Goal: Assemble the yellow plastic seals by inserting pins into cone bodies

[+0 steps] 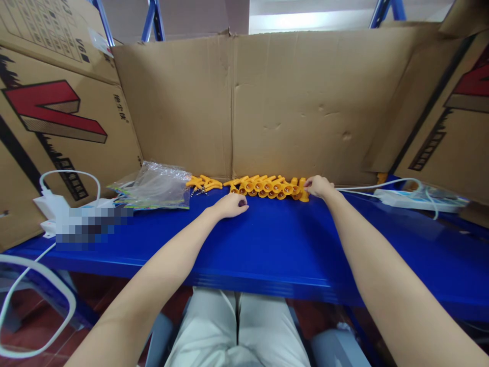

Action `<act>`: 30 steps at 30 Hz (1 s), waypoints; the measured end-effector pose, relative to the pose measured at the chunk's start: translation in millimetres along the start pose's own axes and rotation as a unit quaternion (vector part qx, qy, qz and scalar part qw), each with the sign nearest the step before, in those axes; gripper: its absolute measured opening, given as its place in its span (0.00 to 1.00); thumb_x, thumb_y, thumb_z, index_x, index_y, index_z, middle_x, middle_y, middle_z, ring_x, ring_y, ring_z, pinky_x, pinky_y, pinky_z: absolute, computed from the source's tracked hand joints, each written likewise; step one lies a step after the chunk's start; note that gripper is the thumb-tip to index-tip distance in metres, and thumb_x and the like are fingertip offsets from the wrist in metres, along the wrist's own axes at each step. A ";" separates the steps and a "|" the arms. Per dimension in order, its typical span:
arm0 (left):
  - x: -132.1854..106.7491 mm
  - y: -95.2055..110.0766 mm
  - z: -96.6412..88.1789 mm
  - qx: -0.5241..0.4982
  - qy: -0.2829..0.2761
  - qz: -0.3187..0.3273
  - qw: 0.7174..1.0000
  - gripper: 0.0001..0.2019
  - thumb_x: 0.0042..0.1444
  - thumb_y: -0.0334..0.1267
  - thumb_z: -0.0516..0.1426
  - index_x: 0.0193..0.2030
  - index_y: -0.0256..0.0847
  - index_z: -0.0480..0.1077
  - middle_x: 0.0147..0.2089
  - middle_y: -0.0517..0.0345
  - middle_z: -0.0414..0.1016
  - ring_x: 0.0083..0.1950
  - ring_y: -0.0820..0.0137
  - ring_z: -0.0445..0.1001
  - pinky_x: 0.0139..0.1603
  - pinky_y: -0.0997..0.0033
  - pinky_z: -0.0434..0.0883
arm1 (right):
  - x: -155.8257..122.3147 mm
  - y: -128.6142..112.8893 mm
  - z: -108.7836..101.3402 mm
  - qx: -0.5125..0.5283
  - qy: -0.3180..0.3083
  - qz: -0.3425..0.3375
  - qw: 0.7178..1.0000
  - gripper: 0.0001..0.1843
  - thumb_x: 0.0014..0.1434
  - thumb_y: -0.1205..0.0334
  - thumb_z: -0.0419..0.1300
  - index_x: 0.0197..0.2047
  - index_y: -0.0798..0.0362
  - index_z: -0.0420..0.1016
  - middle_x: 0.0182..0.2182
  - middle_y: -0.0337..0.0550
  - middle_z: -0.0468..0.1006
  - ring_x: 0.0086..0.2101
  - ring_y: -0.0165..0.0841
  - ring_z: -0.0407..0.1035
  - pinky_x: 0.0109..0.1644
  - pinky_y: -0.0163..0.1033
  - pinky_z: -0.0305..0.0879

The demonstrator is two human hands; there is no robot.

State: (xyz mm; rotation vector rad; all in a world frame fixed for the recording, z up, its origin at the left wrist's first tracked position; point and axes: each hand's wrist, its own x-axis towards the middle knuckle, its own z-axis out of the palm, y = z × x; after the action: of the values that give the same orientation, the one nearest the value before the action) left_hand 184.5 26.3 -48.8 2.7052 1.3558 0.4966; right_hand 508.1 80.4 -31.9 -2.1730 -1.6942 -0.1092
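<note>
A row of several small orange plastic pieces [267,186] lies on the blue shelf top [275,239], close to the cardboard back wall. My left hand [230,205] rests at the row's left end, fingers curled, thumb and fingertips touching the end piece. At the right end, my right hand [318,186] has its fingers closed against the last orange piece [303,192]. A few more loose orange pieces [204,182] lie further left, beside a clear plastic bag [156,186].
Cardboard sheets [298,102] wall in the back, and printed boxes [49,117] stand at both sides. A white charger with cable [51,204] sits at the left. At the right lies a white power strip [416,199] with its cables.
</note>
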 end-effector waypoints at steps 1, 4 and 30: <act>0.0 0.0 -0.1 0.000 -0.001 -0.001 1.000 0.12 0.57 0.40 0.53 0.40 0.36 0.75 0.39 0.50 0.79 0.40 0.65 0.76 0.43 0.68 0.70 | 0.1 0.2 0.1 0.000 0.001 -0.001 1.000 0.13 0.48 0.66 0.62 0.38 0.46 0.81 0.44 0.42 0.80 0.48 0.42 0.72 0.52 0.47 0.65; 0.1 -0.3 0.2 -0.002 -0.001 -0.001 1.000 0.12 0.56 0.40 0.53 0.40 0.37 0.75 0.39 0.50 0.79 0.40 0.65 0.76 0.42 0.68 0.70 | -0.3 0.5 -0.4 0.000 -0.001 -0.003 1.000 0.13 0.48 0.66 0.62 0.38 0.46 0.81 0.44 0.42 0.80 0.47 0.42 0.72 0.51 0.46 0.66; 1.5 -1.0 2.3 -0.005 0.002 0.004 1.000 0.12 0.56 0.39 0.53 0.40 0.37 0.75 0.38 0.51 0.80 0.38 0.66 0.76 0.43 0.68 0.70 | -21.1 16.7 1.9 0.075 0.027 -0.029 0.996 0.20 0.50 0.68 0.61 0.48 0.53 0.77 0.39 0.43 0.81 0.42 0.35 0.74 0.47 0.35 0.66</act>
State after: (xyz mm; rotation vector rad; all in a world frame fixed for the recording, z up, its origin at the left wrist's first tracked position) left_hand 185.4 28.3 -50.8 2.7041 1.3422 0.5085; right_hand 517.9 58.3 -43.9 -1.9953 -1.6797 -0.0532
